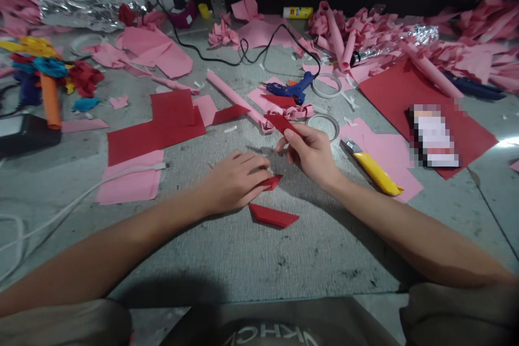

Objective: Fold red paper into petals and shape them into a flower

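Head view shows the left hand (235, 181) lying palm-down on the grey floor (284, 259), its fingertips pressing a small folded red paper piece (271, 181) flat so that it stays put, while the right hand (310, 151) pinches a narrow red paper strip (283, 123) between thumb and fingers, lifted clear of the floor. Another folded red paper wedge (272, 216) lies loose just in front of the left hand, and a yellow utility knife (375, 172) rests on a pink paper sheet (385, 154) near the right wrist. Most of the pressed piece is hidden under the left fingers, so its shape cannot be told, and a blurred-out rectangle (433, 135) on the large red sheet (409, 92) is unreadable.
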A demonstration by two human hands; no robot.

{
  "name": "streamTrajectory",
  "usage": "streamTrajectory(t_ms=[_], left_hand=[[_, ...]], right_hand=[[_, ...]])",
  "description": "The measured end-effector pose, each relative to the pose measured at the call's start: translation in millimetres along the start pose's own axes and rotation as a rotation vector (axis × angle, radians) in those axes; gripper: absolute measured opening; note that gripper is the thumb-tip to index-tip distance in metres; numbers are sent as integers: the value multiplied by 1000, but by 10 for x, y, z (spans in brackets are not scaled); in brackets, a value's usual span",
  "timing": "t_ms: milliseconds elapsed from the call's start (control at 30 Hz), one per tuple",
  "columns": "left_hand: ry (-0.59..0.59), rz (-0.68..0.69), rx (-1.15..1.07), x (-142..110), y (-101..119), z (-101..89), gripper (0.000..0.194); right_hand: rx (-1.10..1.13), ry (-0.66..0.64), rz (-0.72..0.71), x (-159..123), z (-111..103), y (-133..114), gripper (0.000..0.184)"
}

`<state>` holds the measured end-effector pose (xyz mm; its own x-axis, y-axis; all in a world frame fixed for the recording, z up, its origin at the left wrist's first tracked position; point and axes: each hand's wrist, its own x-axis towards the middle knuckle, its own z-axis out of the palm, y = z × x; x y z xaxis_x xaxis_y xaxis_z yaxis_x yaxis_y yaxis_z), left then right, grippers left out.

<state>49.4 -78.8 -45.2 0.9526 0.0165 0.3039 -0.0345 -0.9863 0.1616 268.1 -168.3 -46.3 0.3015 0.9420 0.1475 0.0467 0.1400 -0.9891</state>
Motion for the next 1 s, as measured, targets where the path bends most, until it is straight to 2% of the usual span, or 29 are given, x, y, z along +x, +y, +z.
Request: streamTrajectory(t_ms=[100,167,300,367,467,533,600,700,833,1000], left_hand=[[28,-8,-58,-10,-28,39,17],[81,-88,-213,-24,-40,58,14],[284,-496,-752,-34,-50,80,8],[335,-654,-1030,-21,-64,75,17],[327,-671,-1310,4,-100,54,38],[323,-637,-1387,12,-117,43,45],[333,-655,-1396,15,-119,40,43],[362,-708,-1316,26,-103,37,39],[458,-721,-1241,62,-87,11,39],[483,-848,-1453,95,-40,27,32]], right_hand=[[-16,-9,15,-2,3,-5,38],[-23,-6,13,-4,1,-4,38],[-21,-4,18,-7,-5,2,35],[-24,-10,26,-8,-6,2,35],[-45,-18,27,-7,-5,-7,36],[-47,-24,27,-9,-3,-19,35],[-41,-32,26,-16,0,-36,35],[-53,-67,17,-36,12,-66,36],[-118,-130,-20,-77,32,-99,38],[-202,-148,-64,-121,41,-122,41]])
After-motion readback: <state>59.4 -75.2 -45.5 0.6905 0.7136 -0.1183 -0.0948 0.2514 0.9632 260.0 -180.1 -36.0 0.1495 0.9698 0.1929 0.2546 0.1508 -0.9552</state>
